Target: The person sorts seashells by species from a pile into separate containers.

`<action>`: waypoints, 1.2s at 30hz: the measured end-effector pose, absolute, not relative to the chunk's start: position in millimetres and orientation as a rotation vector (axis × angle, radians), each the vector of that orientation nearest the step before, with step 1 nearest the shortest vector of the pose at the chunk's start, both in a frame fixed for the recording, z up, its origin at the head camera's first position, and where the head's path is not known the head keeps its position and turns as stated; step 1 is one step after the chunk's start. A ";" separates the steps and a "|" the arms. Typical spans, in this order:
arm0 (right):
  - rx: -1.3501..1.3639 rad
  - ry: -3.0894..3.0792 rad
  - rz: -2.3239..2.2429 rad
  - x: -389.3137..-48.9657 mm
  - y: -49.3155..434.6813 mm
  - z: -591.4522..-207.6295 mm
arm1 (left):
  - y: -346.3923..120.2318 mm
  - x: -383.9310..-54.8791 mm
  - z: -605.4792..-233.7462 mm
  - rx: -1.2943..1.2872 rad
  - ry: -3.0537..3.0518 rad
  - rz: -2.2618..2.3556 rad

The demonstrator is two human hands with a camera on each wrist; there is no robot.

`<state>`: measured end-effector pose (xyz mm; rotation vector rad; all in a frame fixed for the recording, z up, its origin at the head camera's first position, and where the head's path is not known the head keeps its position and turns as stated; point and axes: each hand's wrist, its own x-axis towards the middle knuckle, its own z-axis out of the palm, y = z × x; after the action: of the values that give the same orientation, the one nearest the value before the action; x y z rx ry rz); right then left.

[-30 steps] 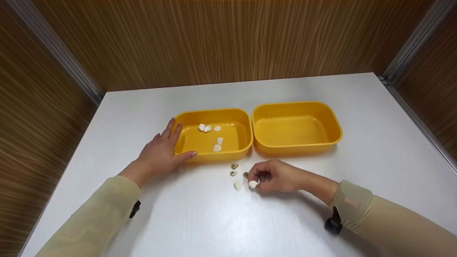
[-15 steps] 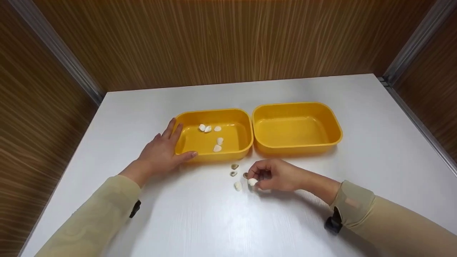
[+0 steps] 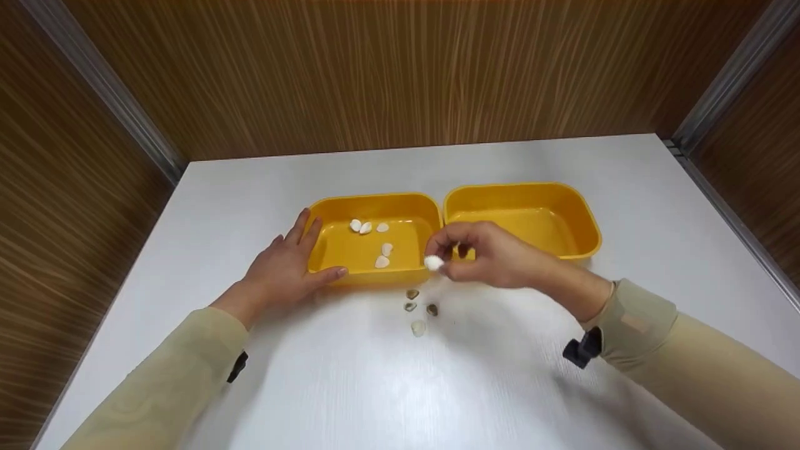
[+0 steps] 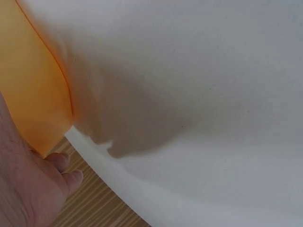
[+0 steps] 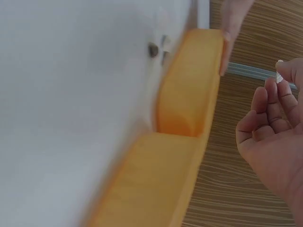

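Between thumb and fingertips, my right hand (image 3: 494,255) pinches a white seashell (image 3: 433,262), held above the table at the near right corner of the left yellow bin (image 3: 375,273). The same shell (image 5: 280,72) shows in the right wrist view. My left hand (image 3: 279,269) rests on that bin's left end, fingers spread over the rim and thumb on the front edge. Inside the bin lie several white shells (image 3: 382,262). On the table in front are a pale shell (image 3: 418,328) and three small brown shells (image 3: 432,309).
A second yellow bin (image 3: 581,247) stands right beside the first, partly behind my right hand; no shells show in its visible part. Wood-grain panels (image 3: 412,75) enclose the white table (image 3: 325,387) at the back and sides.
My right hand has lifted the white shell off the table and carried it forward to the bins. A brown shell it partly covered now shows fully. The left hand stays put.
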<state>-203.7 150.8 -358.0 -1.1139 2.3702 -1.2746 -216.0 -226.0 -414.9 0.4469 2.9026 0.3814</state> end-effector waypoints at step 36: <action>-0.876 2.389 -1.420 -287.8 53.2 -374.8 | -220.1 -215.4 -415.0 0.454 2.892 0.392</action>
<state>-287.8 53.2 -374.8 -0.8762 2.3889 -1.4200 -215.4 -220.1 -415.0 0.4542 2.8920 0.3921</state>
